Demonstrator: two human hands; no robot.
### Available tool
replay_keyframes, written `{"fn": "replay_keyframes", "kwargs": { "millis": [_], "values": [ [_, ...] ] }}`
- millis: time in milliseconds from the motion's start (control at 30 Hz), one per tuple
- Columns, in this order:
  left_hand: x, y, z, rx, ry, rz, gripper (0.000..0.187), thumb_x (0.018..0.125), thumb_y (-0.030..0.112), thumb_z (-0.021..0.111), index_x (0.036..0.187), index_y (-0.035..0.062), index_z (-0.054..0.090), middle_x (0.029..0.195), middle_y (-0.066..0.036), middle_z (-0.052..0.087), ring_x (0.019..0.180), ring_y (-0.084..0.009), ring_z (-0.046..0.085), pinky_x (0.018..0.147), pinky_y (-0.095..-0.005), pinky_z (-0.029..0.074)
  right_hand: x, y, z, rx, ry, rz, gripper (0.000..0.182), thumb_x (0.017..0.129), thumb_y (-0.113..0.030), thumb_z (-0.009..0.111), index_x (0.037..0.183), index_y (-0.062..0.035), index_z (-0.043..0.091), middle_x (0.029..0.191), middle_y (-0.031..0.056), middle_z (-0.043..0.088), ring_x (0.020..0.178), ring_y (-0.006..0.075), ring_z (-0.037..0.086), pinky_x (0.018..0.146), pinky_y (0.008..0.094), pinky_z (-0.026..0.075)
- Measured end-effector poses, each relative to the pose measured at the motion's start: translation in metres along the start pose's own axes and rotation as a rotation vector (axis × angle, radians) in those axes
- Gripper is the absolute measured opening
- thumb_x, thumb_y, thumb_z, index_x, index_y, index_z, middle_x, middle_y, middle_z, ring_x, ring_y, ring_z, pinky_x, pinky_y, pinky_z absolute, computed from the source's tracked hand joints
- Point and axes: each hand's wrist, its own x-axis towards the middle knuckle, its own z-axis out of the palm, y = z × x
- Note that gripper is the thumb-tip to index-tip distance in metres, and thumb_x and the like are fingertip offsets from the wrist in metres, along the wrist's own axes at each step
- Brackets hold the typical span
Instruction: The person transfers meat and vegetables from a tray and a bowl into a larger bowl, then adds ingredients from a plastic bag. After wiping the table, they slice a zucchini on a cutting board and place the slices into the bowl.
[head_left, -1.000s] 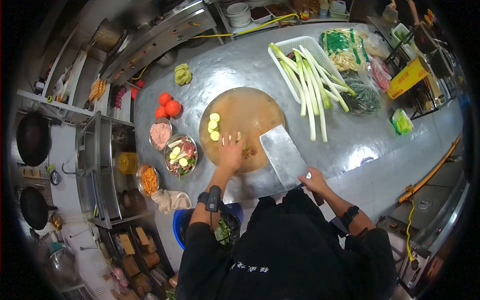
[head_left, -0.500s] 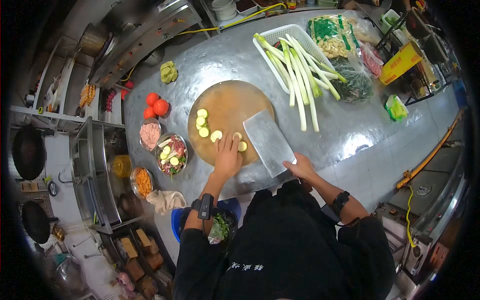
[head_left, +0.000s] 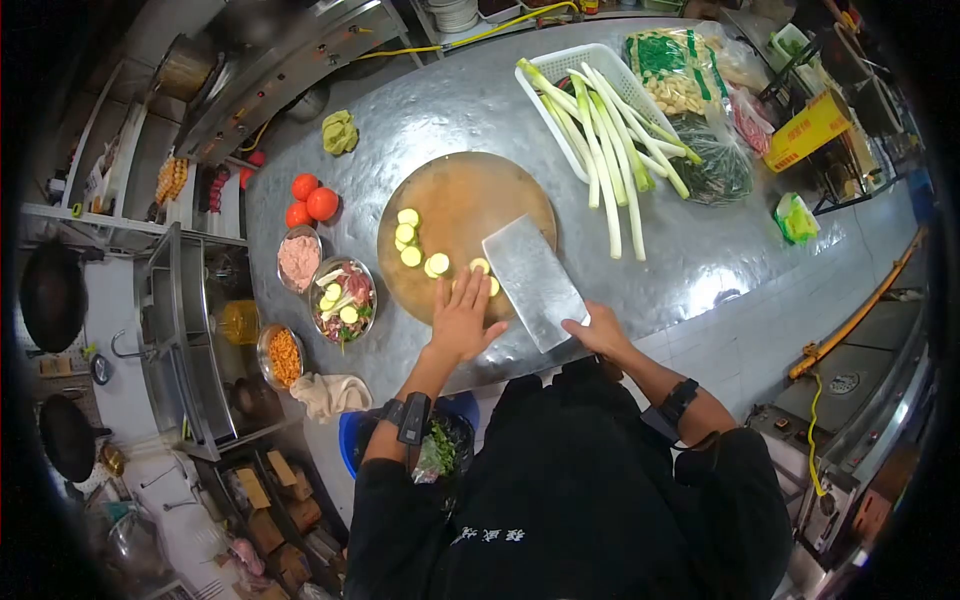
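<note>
The right hand (head_left: 598, 328) is closed around the handle of a cleaver (head_left: 535, 285), just outside the near-right rim of the round chopping board (head_left: 460, 190). The blade shows its flat face over the board's right side; whether it rests on the wood or hovers cannot be told.

The left hand (head_left: 462, 325) lies palm down over the board's near edge, fingers spread, grip apart. Pale green-rimmed slices (head_left: 411, 257) lie on the board: some along its left side, others at the fingertips. Contact between fingers and slices cannot be confirmed.

Caution: the blade and left hand are close together. A sideways slip of the cleaver could cut a fingertip. The round slices may slide or stick to the blade if pushed unevenly.

Left of the board, close to its rim, stands a bowl of mixed meat and vegetables (head_left: 372, 322); a wide sweep of the left arm could knock it. Farther left are minced meat (head_left: 298, 260), diced orange food (head_left: 284, 358) and tomatoes (head_left: 322, 204). Right of the board and beyond it, leeks (head_left: 607, 150) overhang a white basket (head_left: 625, 78) on the metal counter (head_left: 690, 260); a bump could dislodge them.
</note>
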Motion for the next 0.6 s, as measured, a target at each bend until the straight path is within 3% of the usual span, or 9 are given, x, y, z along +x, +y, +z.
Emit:
{"fn": "replay_keyframes", "kwargs": {
  "millis": [167,267,467,600],
  "values": [
    [0.0,-0.002,0.001,-0.024,0.013,0.014,0.085,0.084,0.06,0.048,0.143,0.0033,0.029,0.152,-0.012,0.021,0.142,-0.0283,0.014,0.111,-0.0565,0.004,0.004,-0.008,0.005,-0.042,0.053,-0.055,0.045,0.076,-0.035,0.067,0.104,-0.0001,0.063,0.096,0.0217,0.065,0.093,0.0361,0.062,0.082,0.0425,0.047],
    [-0.001,-0.002,-0.001,-0.008,-0.035,0.005,0.088,0.084,0.064,0.043,0.145,0.0036,0.024,0.154,-0.012,0.017,0.143,-0.029,0.007,0.111,-0.056,0.0,0.024,-0.027,0.011,-0.077,-0.015,0.048,0.047,0.077,-0.036,0.067,0.107,0.0,0.062,0.098,0.0223,0.065,0.095,0.0371,0.061,0.084,0.0432,0.046],
    [-0.003,-0.003,-0.005,-0.038,-0.015,-0.001,0.087,0.084,0.066,0.042,0.145,0.0049,0.027,0.153,-0.011,0.019,0.143,-0.0318,0.008,0.111,-0.057,0.001,-0.006,-0.001,0.015,-0.212,-0.007,-0.091,0.051,0.079,-0.036,0.066,0.112,0.0012,0.059,0.105,0.0237,0.063,0.1,0.0382,0.059,0.086,0.0446,0.045],
    [-0.004,-0.007,-0.003,-0.043,-0.016,0.003,0.087,0.084,0.066,0.041,0.145,0.0053,0.026,0.153,-0.01,0.019,0.142,-0.0338,0.007,0.11,-0.0582,0.001,0.02,-0.01,0.028,-0.186,-0.023,-0.137,0.054,0.079,-0.042,0.065,0.113,0.0004,0.059,0.104,0.0239,0.063,0.1,0.0394,0.059,0.086,0.0456,0.045]
  ]
}}
